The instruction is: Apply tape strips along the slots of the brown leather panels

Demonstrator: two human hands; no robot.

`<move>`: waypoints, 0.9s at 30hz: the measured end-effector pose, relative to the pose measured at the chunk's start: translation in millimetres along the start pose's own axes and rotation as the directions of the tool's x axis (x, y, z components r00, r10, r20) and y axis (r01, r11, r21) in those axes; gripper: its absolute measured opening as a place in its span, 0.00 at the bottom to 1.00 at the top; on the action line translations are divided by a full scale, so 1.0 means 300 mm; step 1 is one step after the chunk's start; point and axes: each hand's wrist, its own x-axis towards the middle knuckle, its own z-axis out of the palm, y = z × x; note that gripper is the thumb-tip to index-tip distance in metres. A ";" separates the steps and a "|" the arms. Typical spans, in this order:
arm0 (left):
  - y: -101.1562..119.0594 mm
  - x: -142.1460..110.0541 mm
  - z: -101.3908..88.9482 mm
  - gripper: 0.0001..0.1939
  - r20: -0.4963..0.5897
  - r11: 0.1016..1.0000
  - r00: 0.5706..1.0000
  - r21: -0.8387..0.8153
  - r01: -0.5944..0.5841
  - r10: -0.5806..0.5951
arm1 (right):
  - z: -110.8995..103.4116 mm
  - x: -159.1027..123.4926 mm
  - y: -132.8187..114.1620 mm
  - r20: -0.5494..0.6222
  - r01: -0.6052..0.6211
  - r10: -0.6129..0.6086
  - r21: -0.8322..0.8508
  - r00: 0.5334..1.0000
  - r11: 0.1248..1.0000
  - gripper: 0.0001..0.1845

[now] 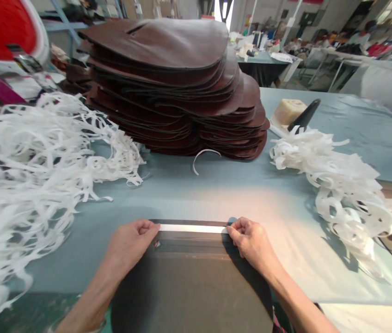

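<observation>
Along a dark panel (192, 296), left fingers (151, 230) pinch white tape (193, 228); right fingers (235, 234) likewise.

Left hand (131, 243) and right hand (251, 243) each pinch one end of a straight white strip (193, 228), held taut along the far edge of a dark panel (192, 296) at the near side of the blue-grey table (182, 199). Far center: tall stack of brown sheets (182, 88), a curled white offcut (196, 162) just before it. Tangled white ribbons (53, 143) lie left; white curled strips (341, 180) right, near a yellowish block (289, 111).
</observation>
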 end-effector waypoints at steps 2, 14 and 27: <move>0.007 -0.006 0.000 0.19 -0.004 1.000 1.000 0.012 -0.001 0.001 | 0.000 0.002 0.000 -0.004 0.006 -0.006 -0.040 1.000 0.999 0.10; -0.011 -0.007 0.026 0.17 -0.078 0.997 0.997 0.073 -0.003 0.008 | 0.002 0.005 -0.005 -0.028 0.008 -0.011 -0.103 1.000 0.995 0.10; -0.012 -0.157 0.146 0.16 -0.391 0.790 0.687 0.324 -0.520 0.612 | -0.004 -0.001 -0.015 -0.034 0.180 -0.203 -0.341 0.979 0.923 0.06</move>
